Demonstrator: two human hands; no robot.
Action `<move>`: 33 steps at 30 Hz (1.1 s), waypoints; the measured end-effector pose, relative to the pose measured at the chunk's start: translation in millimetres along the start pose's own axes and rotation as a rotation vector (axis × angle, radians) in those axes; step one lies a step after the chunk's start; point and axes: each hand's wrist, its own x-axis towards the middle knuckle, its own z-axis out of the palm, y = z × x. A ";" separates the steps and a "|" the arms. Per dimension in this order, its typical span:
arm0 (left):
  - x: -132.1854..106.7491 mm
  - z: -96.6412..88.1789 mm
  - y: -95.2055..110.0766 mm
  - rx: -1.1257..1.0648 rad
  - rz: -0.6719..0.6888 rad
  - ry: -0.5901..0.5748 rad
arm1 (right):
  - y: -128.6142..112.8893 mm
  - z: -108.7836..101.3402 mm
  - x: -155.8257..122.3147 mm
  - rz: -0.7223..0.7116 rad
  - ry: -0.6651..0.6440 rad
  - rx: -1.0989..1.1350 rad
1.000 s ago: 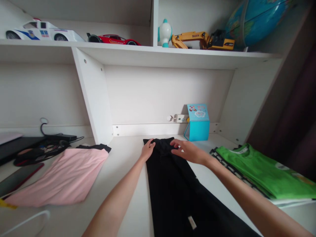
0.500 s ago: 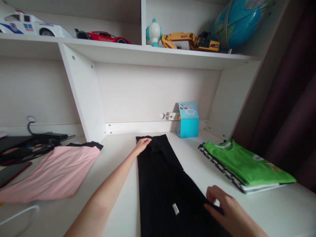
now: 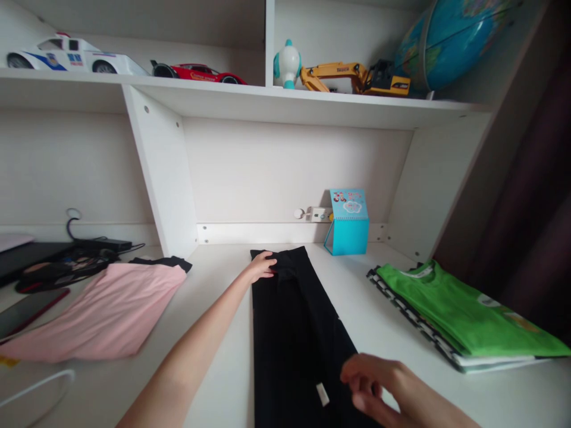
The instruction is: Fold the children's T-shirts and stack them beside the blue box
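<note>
A long black garment point(image 3: 294, 321) lies flat down the middle of the white desk point(image 3: 223, 356), with a small white tag near its lower part. My left hand point(image 3: 261, 266) rests on the garment's far left corner, fingers pressed down on the cloth. My right hand point(image 3: 379, 386) is low at the near right edge of the garment, fingers curled at the fabric's edge; whether it grips the cloth is unclear.
A pink garment point(image 3: 102, 309) lies at the left, with a black charger and cables point(image 3: 84, 249) behind it. Folded green and striped shirts point(image 3: 455, 315) sit at the right. A blue box point(image 3: 348, 223) stands at the back. Toy cars, an excavator and a globe point(image 3: 450, 35) fill the shelf above.
My right hand left the garment's far end, moved down to its near right edge, then shifted slightly left. My left hand stayed on the far corner.
</note>
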 end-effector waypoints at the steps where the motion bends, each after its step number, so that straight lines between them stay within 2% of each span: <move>1: 1.4 0.8 -1.7 0.009 0.007 0.027 | 2.3 -2.0 7.1 -0.004 0.044 -0.023; 6: 11.4 2.7 -11.4 0.085 0.059 0.172 | 25.7 0.8 61.7 -0.133 0.140 -0.166; 9: 17.4 -0.9 -16.4 0.137 0.108 0.247 | 41.0 7.7 98.3 -0.131 0.194 -0.262; 13: 24.1 -6.3 -21.9 0.180 0.165 0.256 | 57.3 20.7 127.8 -0.125 0.132 -0.318; 20: 25.6 -3.8 -15.1 0.245 0.450 0.133 | 66.8 32.4 130.6 -0.127 0.131 -0.346; 23: 25.2 -0.8 -11.6 0.306 0.562 0.033 | 65.7 32.5 130.8 -0.113 0.132 -0.349; 25: 25.4 1.7 -10.9 0.323 0.566 -0.034 | 66.3 32.8 131.6 -0.114 0.140 -0.343; 27: 25.1 5.0 -9.9 0.258 0.521 -0.051 | 67.3 33.3 132.1 -0.116 0.143 -0.341; 33: 18.6 10.3 2.5 -0.072 0.437 0.017 | 65.6 32.7 132.0 -0.110 0.116 -0.376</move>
